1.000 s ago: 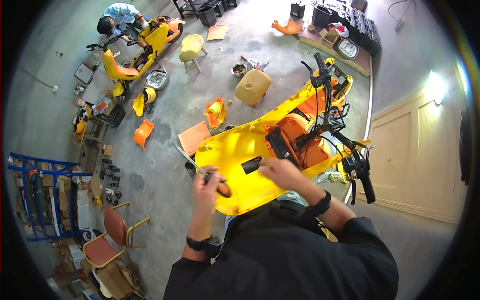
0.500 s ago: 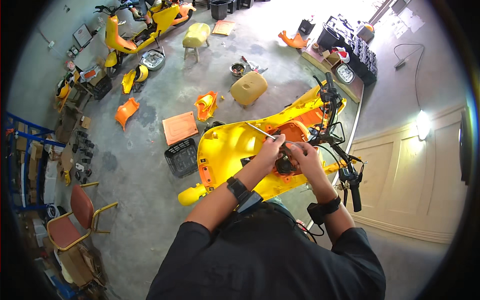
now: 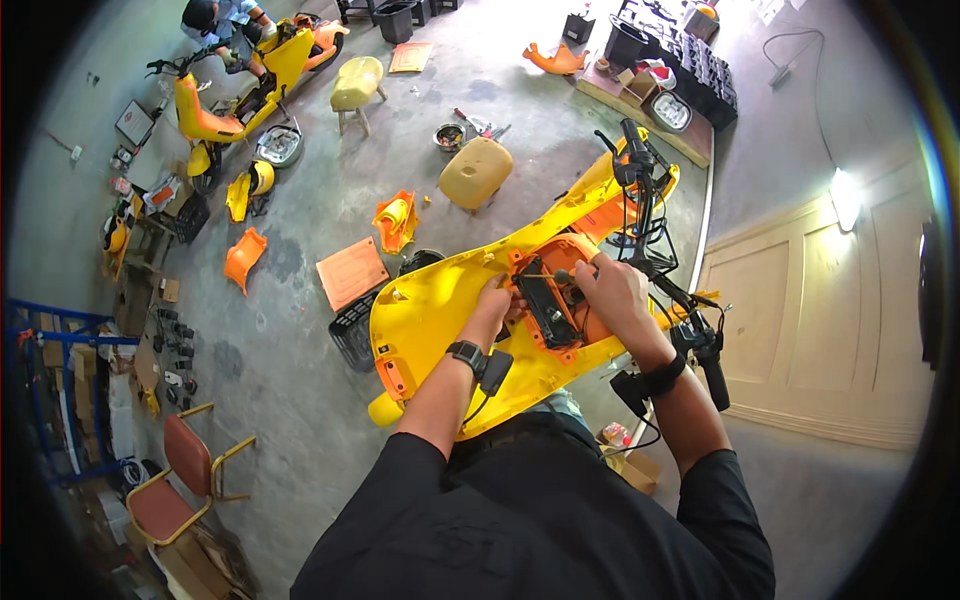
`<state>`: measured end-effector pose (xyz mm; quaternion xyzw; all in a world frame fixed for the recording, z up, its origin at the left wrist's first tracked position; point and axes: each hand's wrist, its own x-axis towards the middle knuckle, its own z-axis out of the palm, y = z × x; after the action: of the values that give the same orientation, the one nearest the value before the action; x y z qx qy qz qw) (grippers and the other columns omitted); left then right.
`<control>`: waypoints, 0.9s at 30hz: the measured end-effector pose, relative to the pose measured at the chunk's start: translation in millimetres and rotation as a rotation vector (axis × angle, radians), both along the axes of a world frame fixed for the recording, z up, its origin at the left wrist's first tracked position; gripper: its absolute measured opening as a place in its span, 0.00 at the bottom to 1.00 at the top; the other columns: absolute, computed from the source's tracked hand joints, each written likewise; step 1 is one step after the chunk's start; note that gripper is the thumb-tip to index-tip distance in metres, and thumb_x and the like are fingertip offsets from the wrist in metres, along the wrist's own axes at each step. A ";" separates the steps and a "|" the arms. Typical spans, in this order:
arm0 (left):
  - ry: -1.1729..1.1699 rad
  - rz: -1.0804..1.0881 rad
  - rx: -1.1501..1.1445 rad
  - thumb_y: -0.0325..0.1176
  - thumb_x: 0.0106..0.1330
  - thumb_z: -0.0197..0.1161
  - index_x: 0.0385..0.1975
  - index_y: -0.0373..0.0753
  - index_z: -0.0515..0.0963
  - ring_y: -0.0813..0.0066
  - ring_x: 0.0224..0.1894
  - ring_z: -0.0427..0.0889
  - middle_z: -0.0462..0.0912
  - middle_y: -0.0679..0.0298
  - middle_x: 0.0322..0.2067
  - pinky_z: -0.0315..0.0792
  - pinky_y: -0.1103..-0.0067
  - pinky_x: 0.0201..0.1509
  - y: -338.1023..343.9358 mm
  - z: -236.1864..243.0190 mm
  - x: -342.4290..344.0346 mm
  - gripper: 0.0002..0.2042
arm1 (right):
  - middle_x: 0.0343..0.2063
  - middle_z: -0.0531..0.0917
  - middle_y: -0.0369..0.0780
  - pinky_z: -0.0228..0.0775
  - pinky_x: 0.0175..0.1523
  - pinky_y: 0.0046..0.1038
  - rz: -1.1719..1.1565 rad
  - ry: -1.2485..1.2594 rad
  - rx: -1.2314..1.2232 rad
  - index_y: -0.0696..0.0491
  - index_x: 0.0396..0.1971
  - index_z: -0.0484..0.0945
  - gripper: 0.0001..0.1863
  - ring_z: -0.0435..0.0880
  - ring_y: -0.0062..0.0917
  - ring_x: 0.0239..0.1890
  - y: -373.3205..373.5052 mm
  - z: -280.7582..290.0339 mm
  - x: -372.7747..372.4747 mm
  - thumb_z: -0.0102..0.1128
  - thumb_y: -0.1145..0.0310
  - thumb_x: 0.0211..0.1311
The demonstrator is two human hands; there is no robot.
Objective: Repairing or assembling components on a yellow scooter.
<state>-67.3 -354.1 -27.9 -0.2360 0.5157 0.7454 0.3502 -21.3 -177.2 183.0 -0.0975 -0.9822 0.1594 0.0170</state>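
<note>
Across my lap area lies a large yellow scooter body panel (image 3: 440, 320). Set in it is an orange housing (image 3: 568, 354) around a long black rectangular unit (image 3: 546, 308). My left hand (image 3: 490, 304) is closed at the left edge of this housing, its fingertips partly hidden. Over the right side of the housing, my right hand (image 3: 615, 292) grips a screwdriver (image 3: 562, 275), its shaft pointing left across the top of the black unit. Whether the tip touches anything cannot be made out.
Handlebars with cables (image 3: 660, 230) rise close to my right hand. A yellow stool-like block (image 3: 476, 173), an orange panel (image 3: 352, 272) and a black crate (image 3: 352, 335) stand on the floor beyond. Another person (image 3: 235, 30) is by a second scooter at the far left.
My hands have moved apart: the left has gone left to the housing's edge, while the right keeps the screwdriver. The long black unit now shows between them. The whole view has shifted.
</note>
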 end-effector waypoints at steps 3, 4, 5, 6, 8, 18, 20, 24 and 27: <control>0.118 -0.095 -0.078 0.24 0.68 0.46 0.64 0.37 0.68 0.70 0.27 0.82 0.78 0.62 0.32 0.77 0.77 0.31 6.4 -12.5 -3.5 0.23 | 0.23 0.83 0.51 0.75 0.38 0.44 0.019 -0.006 0.000 0.57 0.28 0.81 0.22 0.84 0.47 0.30 -0.2 -8.0 -3.8 0.53 0.51 0.64; 0.163 -0.078 -0.070 0.26 0.68 0.47 0.62 0.36 0.70 0.70 0.27 0.82 0.79 0.61 0.32 0.77 0.77 0.31 7.4 -16.2 -2.0 0.21 | 0.23 0.83 0.51 0.75 0.38 0.44 0.022 -0.008 -0.018 0.57 0.28 0.81 0.22 0.84 0.48 0.30 -1.1 -9.7 -5.0 0.53 0.51 0.64; 0.195 -0.071 -0.081 0.27 0.69 0.48 0.59 0.35 0.72 0.70 0.26 0.82 0.80 0.61 0.31 0.77 0.77 0.31 8.1 -19.5 0.1 0.19 | 0.23 0.83 0.52 0.75 0.38 0.44 0.025 -0.007 -0.027 0.57 0.28 0.81 0.22 0.84 0.48 0.30 -2.2 -10.9 -5.7 0.53 0.51 0.64; 0.215 -0.062 -0.089 0.28 0.69 0.50 0.57 0.35 0.74 0.70 0.26 0.83 0.81 0.60 0.31 0.77 0.77 0.32 8.6 -22.1 1.5 0.18 | 0.23 0.83 0.52 0.75 0.38 0.44 0.034 -0.012 -0.034 0.57 0.28 0.81 0.22 0.84 0.48 0.30 -3.4 -11.3 -6.9 0.53 0.51 0.64; 0.331 -0.048 -0.219 0.28 0.70 0.49 0.54 0.33 0.76 0.74 0.25 0.81 0.81 0.62 0.29 0.76 0.78 0.30 12.0 -25.9 2.2 0.16 | 0.23 0.83 0.52 0.74 0.38 0.45 0.024 -0.022 -0.030 0.56 0.27 0.81 0.22 0.84 0.48 0.30 -4.2 -10.6 -9.2 0.53 0.51 0.64; 0.696 -0.112 -0.659 0.32 0.64 0.58 0.45 0.33 0.80 0.46 0.45 0.82 0.84 0.46 0.42 0.74 0.65 0.51 14.9 -21.8 3.4 0.14 | 0.25 0.83 0.51 0.75 0.41 0.43 -0.008 -0.103 -0.006 0.57 0.30 0.82 0.24 0.85 0.45 0.34 0.8 -6.1 -25.0 0.52 0.49 0.63; 0.700 -0.135 -0.687 0.32 0.63 0.58 0.44 0.33 0.80 0.45 0.46 0.81 0.83 0.46 0.41 0.74 0.64 0.51 17.2 -20.5 0.9 0.13 | 0.25 0.83 0.51 0.75 0.41 0.43 0.075 -0.129 0.087 0.58 0.30 0.81 0.25 0.85 0.45 0.34 0.2 -5.4 -34.3 0.50 0.47 0.64; 0.748 -0.214 -0.757 0.32 0.63 0.59 0.42 0.32 0.80 0.45 0.45 0.81 0.83 0.44 0.40 0.74 0.62 0.50 18.2 -18.5 -5.4 0.12 | 0.28 0.85 0.52 0.75 0.45 0.43 0.134 -0.238 0.207 0.59 0.28 0.81 0.31 0.85 0.46 0.35 -1.1 0.8 -62.2 0.46 0.42 0.64; 0.759 -0.247 -0.789 0.32 0.63 0.59 0.42 0.32 0.80 0.44 0.44 0.81 0.83 0.43 0.38 0.74 0.62 0.48 17.0 -18.4 -3.4 0.12 | 0.30 0.85 0.52 0.75 0.47 0.43 0.186 -0.291 0.127 0.59 0.34 0.78 0.27 0.85 0.47 0.38 -4.0 3.8 -80.0 0.56 0.45 0.61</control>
<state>-70.6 -337.1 -46.3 -0.0023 0.8692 0.4820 0.1099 -101.3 -181.2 186.8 -0.0271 -0.9872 0.0823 -0.1337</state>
